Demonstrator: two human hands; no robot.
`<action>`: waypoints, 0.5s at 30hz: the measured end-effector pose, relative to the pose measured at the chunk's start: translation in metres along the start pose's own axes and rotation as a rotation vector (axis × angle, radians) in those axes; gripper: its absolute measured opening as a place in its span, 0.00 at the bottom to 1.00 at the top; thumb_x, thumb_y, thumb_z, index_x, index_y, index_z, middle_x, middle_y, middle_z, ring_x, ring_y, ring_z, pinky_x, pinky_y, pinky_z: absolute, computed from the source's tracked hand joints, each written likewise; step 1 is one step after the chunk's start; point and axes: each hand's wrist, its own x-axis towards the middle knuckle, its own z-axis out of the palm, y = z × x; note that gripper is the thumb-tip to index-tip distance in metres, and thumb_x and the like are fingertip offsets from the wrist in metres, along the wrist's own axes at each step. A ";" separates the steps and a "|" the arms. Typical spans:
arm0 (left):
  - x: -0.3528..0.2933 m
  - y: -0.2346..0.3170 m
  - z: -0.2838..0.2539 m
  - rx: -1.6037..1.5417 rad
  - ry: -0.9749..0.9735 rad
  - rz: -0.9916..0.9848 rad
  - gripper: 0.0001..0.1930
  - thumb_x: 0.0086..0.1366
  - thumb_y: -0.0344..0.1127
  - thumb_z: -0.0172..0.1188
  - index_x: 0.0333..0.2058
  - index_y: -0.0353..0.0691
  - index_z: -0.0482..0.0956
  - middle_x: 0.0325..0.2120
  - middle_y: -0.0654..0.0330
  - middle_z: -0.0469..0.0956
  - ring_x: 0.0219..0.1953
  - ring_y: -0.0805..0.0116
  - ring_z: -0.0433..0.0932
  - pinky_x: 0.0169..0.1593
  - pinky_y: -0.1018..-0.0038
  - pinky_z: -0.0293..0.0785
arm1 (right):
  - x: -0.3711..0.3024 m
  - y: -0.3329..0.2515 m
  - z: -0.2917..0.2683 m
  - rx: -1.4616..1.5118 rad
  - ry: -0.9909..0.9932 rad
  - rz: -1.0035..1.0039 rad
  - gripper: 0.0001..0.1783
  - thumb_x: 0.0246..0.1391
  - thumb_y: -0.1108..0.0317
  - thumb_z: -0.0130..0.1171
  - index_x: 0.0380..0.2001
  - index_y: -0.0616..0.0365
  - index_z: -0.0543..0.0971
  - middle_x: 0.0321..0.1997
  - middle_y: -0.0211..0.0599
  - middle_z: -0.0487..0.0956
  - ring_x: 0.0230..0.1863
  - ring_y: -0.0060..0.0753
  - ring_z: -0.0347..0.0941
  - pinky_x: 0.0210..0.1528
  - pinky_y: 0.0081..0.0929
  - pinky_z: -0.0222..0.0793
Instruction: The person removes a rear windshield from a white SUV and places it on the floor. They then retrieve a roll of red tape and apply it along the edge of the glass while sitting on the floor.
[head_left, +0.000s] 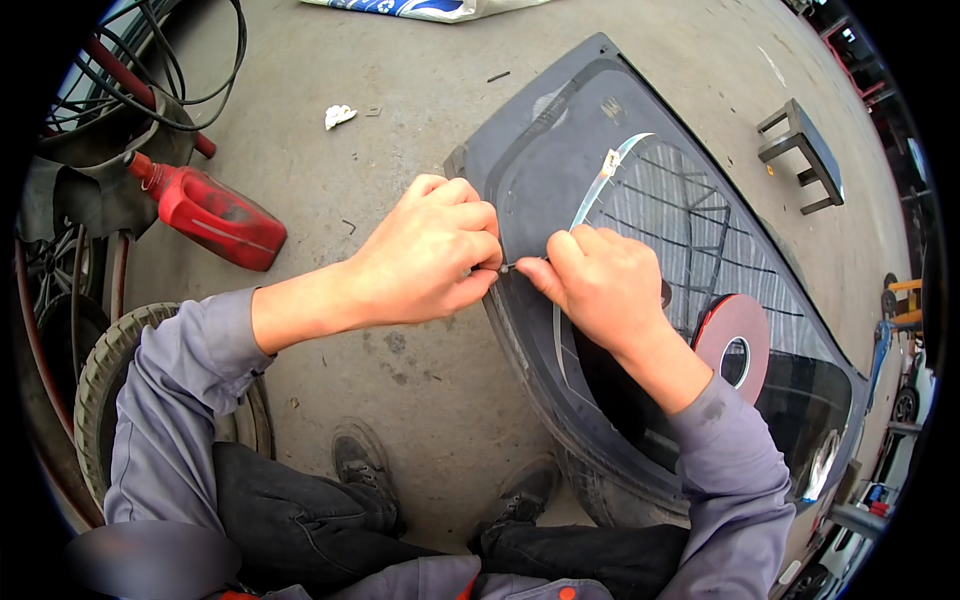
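Observation:
My left hand [425, 250] has its fingers curled in and its thumb pressed to them. My right hand [610, 290] is closed too, thumb toward the left one. Between the fingertips shows a thin, short dark strip [509, 267], pinched from both sides; its exact kind is too small to make out. Both hands are above the left edge of a dark grey car panel [530, 190] with a window glass [680, 205] in it. Past my right wrist, a roll of red-edged tape [757, 340] rests on the glass. A shiny clear strip [597, 187] stands along the glass's near edge.
On the left are a red plastic jug [230, 222], a tyre [110, 365] and looped black hoses [215, 95]. A crumpled white scrap [340, 116] lies on the floor. Beyond the panel stands a small stool [806, 150]; a printed sack [440, 8] is at the far edge.

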 end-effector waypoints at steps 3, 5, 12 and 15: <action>-0.002 -0.002 0.004 -0.008 0.040 0.024 0.08 0.46 0.29 0.69 0.24 0.44 0.77 0.30 0.68 0.75 0.42 0.64 0.72 0.51 0.64 0.64 | -0.006 0.003 0.005 0.033 0.011 0.029 0.22 0.46 0.50 0.67 0.16 0.49 0.67 0.15 0.27 0.66 0.17 0.28 0.69 0.18 0.26 0.64; -0.005 -0.003 0.004 -0.019 0.056 0.024 0.08 0.46 0.29 0.69 0.24 0.44 0.77 0.31 0.68 0.75 0.43 0.63 0.72 0.51 0.64 0.64 | -0.007 0.002 0.007 0.067 0.024 0.033 0.22 0.46 0.50 0.67 0.16 0.49 0.67 0.15 0.27 0.66 0.17 0.28 0.69 0.18 0.26 0.64; -0.006 0.005 0.006 -0.036 0.093 -0.010 0.08 0.46 0.28 0.69 0.26 0.43 0.78 0.37 0.67 0.77 0.46 0.62 0.71 0.53 0.63 0.63 | -0.004 -0.001 0.002 -0.001 0.084 -0.038 0.22 0.48 0.49 0.65 0.16 0.48 0.66 0.16 0.27 0.63 0.18 0.27 0.66 0.18 0.26 0.62; -0.007 0.004 0.009 -0.026 0.074 -0.010 0.08 0.46 0.28 0.69 0.26 0.43 0.79 0.38 0.68 0.77 0.46 0.62 0.71 0.53 0.62 0.63 | -0.004 0.000 0.001 -0.037 0.114 -0.082 0.23 0.48 0.49 0.64 0.16 0.48 0.65 0.17 0.26 0.62 0.17 0.27 0.64 0.17 0.26 0.60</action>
